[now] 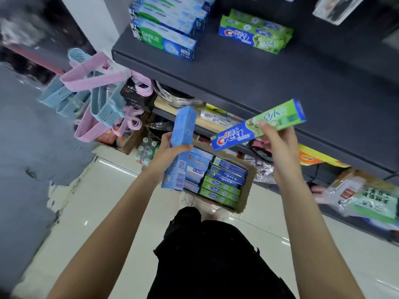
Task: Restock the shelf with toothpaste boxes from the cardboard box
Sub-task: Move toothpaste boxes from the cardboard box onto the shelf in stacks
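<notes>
Your right hand point(278, 139) pinches a long blue-and-green Crest box point(258, 125), thumb on its face and fingers curled behind, in the air in front of the dark shelf point(248, 70). Its long axis slants, green end up toward the shelf on the right, blue end down-left. Your left hand point(170, 151) grips a light blue toothpaste box point(180, 145) standing nearly upright over the open cardboard box point(246, 190) on the floor.

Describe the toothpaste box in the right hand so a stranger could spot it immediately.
Start at the dark grey shelf; just below its front edge, the right hand pinches a long Crest box. It is blue and green, unlike the pale blue box gripped by the left hand.
</notes>
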The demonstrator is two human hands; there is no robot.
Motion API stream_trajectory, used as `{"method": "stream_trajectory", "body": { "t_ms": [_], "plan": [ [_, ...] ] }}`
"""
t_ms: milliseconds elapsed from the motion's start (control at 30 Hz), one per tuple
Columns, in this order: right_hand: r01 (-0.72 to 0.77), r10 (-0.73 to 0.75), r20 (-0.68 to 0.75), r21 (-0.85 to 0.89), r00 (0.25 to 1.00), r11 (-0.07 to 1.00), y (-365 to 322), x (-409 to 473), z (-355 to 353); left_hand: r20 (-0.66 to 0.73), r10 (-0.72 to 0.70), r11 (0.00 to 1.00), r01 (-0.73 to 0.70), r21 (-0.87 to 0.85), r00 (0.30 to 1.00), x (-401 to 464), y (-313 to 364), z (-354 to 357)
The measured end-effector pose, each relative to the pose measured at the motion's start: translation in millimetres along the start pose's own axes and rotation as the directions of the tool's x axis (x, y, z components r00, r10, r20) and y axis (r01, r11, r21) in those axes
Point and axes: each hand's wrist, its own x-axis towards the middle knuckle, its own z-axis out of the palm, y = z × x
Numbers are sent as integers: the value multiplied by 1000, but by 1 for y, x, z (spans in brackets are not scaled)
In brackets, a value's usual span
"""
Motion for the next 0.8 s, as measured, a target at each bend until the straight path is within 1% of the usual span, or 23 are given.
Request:
{"method": "stream_trajectory", "body": {
  "t_ms": [133, 200, 267, 367, 467, 533, 567, 600, 633, 667, 700, 733, 767, 800],
  "plan": [
    [220, -221, -1, -101, 975, 970, -40, 24, -5, -32, 52, 998, -53, -41, 998, 0, 9, -4],
    [261, -260, 10, -49, 965, 964, -58, 41, -13, -77, 65, 996, -70, -63, 995, 1, 15, -3],
    [250, -253, 69, 44, 965, 967, -72, 62, -20, -144, 91, 986, -110, -126, 985, 1, 22, 2],
    [177, -207, 201, 157, 958, 972, -79, 108, -15, -255, 92, 946, -165, -280, 963, 3, 36, 14],
    [94, -150, 232, 236, 961, 967, -66, 161, 3, -335, 82, 894, -218, -392, 939, 5, 43, 25],
    [70, -118, 222, 213, 968, 975, -48, 197, 10, -358, 87, 864, -249, -437, 929, 7, 44, 34],
    [100, -123, 178, 135, 976, 986, -40, 214, 12, -373, 81, 856, -256, -449, 924, 8, 45, 39],
    [149, -148, 117, 1, 982, 989, -33, 228, 13, -379, 71, 847, -257, -466, 923, 8, 46, 45],
    [199, -193, 51, -182, 980, 963, -28, 240, 12, -371, 53, 834, -246, -495, 927, 8, 47, 51],
    [221, -241, -7, -377, 970, 899, -24, 251, 10, -345, 23, 818, -216, -533, 938, 8, 48, 58],
    [206, -275, -43, -555, 961, 806, -20, 261, 6, -308, -10, 805, -175, -567, 951, 8, 49, 65],
    [163, -278, -61, -681, 959, 714, -18, 269, 3, -272, -33, 795, -139, -590, 962, 7, 50, 71],
    [128, -269, -73, -740, 960, 661, -19, 273, -1, -239, -40, 791, -116, -601, 970, 8, 51, 76],
    [121, -278, -83, -757, 957, 643, -22, 272, -3, -213, -36, 784, -104, -612, 976, 10, 53, 82]
  ]
}}
